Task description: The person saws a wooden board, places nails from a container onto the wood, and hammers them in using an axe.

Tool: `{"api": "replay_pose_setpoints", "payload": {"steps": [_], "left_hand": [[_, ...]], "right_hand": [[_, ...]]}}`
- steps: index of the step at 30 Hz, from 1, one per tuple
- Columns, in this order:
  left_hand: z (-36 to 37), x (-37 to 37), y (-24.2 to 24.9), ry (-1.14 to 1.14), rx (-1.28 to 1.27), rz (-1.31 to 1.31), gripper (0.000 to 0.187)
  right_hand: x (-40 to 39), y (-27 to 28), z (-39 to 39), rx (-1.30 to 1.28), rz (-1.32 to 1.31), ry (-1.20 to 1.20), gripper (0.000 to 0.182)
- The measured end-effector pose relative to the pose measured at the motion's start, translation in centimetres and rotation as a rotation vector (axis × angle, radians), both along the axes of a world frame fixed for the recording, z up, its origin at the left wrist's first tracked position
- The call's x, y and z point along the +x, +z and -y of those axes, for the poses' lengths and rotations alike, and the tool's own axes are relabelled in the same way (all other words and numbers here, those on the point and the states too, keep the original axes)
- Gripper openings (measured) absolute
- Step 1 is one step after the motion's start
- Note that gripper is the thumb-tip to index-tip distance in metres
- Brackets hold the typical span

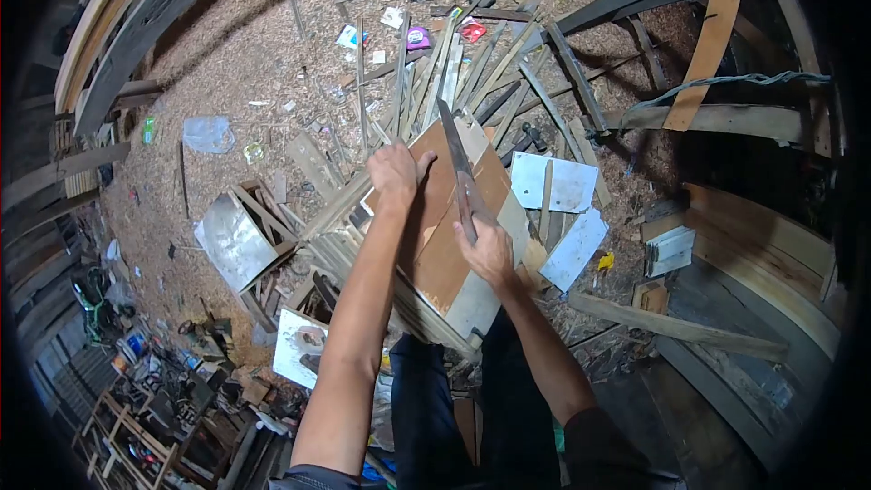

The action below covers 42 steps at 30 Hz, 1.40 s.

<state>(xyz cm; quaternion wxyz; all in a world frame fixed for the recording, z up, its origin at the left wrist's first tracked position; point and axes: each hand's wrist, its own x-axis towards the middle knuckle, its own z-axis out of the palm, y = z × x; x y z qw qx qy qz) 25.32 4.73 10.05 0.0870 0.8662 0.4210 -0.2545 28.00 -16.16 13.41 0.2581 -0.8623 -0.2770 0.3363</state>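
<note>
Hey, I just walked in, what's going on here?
A person is bent over a brown board with a handsaw. The right hand grips the saw by its handle, the blade over the board and its tip pointing away. The left hand is at the board's left edge. Beyond, thin wood strips lie fanned out near a pink tape measure.
</note>
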Motion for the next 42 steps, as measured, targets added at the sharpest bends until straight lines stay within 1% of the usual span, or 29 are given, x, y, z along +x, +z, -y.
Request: {"api": "replay_pose_setpoints", "payload": {"steps": [1, 3, 6, 7, 10, 13, 14, 16, 18, 20, 24, 27, 30, 31, 32, 35, 37, 40, 42], "left_hand": [[-0.3, -0.3, 0.0, 0.018, -0.003, 0.004, 0.078], [-0.7, -1.3, 0.1, 0.067, -0.018, -0.004, 0.076], [-1.9, -4.0, -0.5, 0.007, 0.047, 0.024, 0.077], [-2.4, -5.1, -0.9, 0.033, 0.065, 0.087, 0.078], [-4.6, -7.1, -1.6, 0.091, 0.027, 0.103, 0.077], [-7.1, -8.6, -2.7, 0.061, -0.003, 0.114, 0.078], [-7.8, -9.1, -3.2, 0.061, -0.013, 0.127, 0.079], [-8.6, -10.1, -3.1, 0.048, -0.034, 0.07, 0.084], [-9.2, -11.8, -2.9, 0.05, -0.049, 0.04, 0.084], [-9.5, -12.7, -2.7, 0.055, -0.069, 0.073, 0.087], [-9.2, -11.5, -3.0, 0.05, -0.134, 0.112, 0.09], [-8.7, -8.6, -2.8, 0.051, -0.2, -0.003, 0.088], [-7.7, -6.2, -2.9, 0.012, -0.107, -0.051, 0.075], [-7.4, -5.9, -3.0, 0.009, -0.062, -0.03, 0.075], [-7.5, -5.6, -3.0, 0.011, -0.079, -0.042, 0.075], [-7.9, -4.9, -3.8, -0.011, -0.112, -0.063, 0.076], [-7.7, -5.0, -3.6, -0.011, -0.105, -0.068, 0.076], [-8.1, -4.2, -3.3, 0.029, -0.15, -0.07, 0.085], [-7.8, -2.6, -3.6, 0.007, -0.094, -0.055, 0.082]], "right_hand": [[-0.2, 0.1, 0.0, 0.077, 0.05, -0.018, 0.042], [-0.7, 0.1, 0.0, 0.035, 0.092, 0.019, 0.042], [-1.6, -0.9, -0.5, -0.034, 0.148, 0.077, 0.042], [-2.1, -1.3, -0.6, -0.064, 0.163, 0.1, 0.042], [-3.6, -2.5, -1.0, -0.087, 0.194, 0.164, 0.039], [-5.9, -3.6, -1.4, -0.095, 0.259, 0.171, 0.037], [-6.5, -3.7, -1.5, -0.078, 0.249, 0.168, 0.037], [-8.1, -3.6, -2.4, -0.036, 0.234, 0.156, 0.037], [-9.6, -3.5, -3.1, -0.078, 0.199, 0.133, 0.035], [-10.6, -3.6, -3.4, -0.094, 0.2, 0.129, 0.036], [-10.9, -3.5, -5.0, -0.081, 0.231, 0.054, 0.038], [-10.4, -3.8, -6.4, -0.106, 0.241, -0.013, 0.039], [-9.1, -4.5, -6.8, -0.079, 0.27, -0.034, 0.039], [-8.5, -4.6, -6.6, -0.047, 0.292, -0.034, 0.038], [-8.1, -4.6, -6.1, -0.018, 0.313, -0.04, 0.038], [-6.7, -3.1, -5.2, -0.127, 0.259, -0.064, 0.037], [-6.0, -3.3, -4.6, -0.071, 0.275, -0.041, 0.037], [-5.5, -4.3, -4.3, -0.017, 0.285, -0.051, 0.035], [-4.8, -5.7, -4.7, 0.013, 0.329, -0.052, 0.033]]}}
